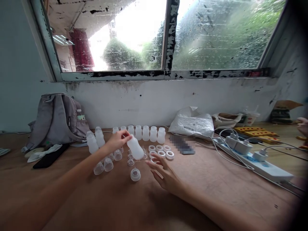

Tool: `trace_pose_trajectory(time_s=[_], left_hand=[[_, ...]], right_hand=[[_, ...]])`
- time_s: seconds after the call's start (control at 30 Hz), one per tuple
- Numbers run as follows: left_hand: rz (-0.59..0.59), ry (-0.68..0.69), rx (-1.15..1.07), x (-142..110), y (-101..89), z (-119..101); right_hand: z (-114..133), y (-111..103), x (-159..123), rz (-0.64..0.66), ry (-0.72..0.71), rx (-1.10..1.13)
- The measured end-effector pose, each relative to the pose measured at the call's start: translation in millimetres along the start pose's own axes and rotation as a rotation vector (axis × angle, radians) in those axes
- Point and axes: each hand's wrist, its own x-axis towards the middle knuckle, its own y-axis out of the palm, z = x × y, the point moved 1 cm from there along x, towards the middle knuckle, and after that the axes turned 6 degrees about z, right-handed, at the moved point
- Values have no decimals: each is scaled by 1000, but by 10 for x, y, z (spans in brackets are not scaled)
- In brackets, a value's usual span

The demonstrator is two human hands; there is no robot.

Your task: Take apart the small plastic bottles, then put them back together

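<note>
A frosted white baby bottle (136, 149) hangs tilted over the table, its upper left end pinched by my left hand (119, 139). To the right, my right hand (166, 175) hovers with fingers spread and nothing in them. Between my hands, a bottle nipple in a collar (135, 175) stands on the tabletop. Several white collar rings (161, 153) lie just beyond my right fingertips. Small nipples (130, 162) sit partly hidden behind the bottle. Clear caps (108, 164) rest below my left forearm. More bottles (145, 133) line up at the back.
Two capped bottles (91, 142) stand left, near a grey backpack (56, 118) and a black phone-like slab (50, 156). A silver bag (192, 122) lies behind a partly blurred phone (187, 149). At right are a corded power strip (269, 168) and another person's hand (302, 125).
</note>
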Motion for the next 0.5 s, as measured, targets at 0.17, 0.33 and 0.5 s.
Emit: trace_pose_trajectory(time_s=[0.17,0.33,0.5], left_hand=[[-314,75,559,184,-546,198],[-305,-139,804,293,-722,603],[-275,-229,821,362,-661,909]], right_hand=[[7,-2,8,34,64,45],[17,-1,5,31,57,32],[33,-13,8,52,59,13]])
